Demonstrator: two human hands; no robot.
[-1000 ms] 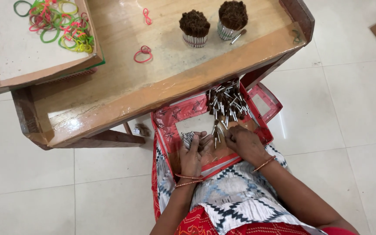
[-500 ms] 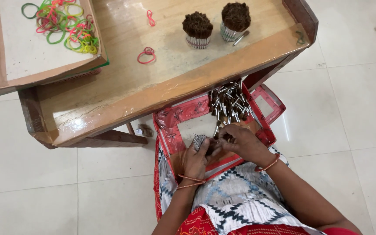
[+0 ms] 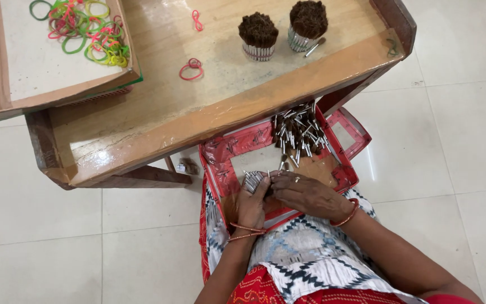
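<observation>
White floor tiles surround a red tray [image 3: 344,121] on her lap; above it, the left hand [image 3: 252,204] grips a bundle of metal pieces [image 3: 252,181], right hand [image 3: 305,194] pinching alongside.

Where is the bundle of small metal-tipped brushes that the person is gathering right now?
In the head view, the bundle of brushes is in the left hand, low in the centre, over the red tray on the lap, with the right hand touching it.

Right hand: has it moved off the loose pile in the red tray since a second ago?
Yes. The right hand has pulled back from the loose pile toward the body, meeting the left hand and its bundle.
</observation>
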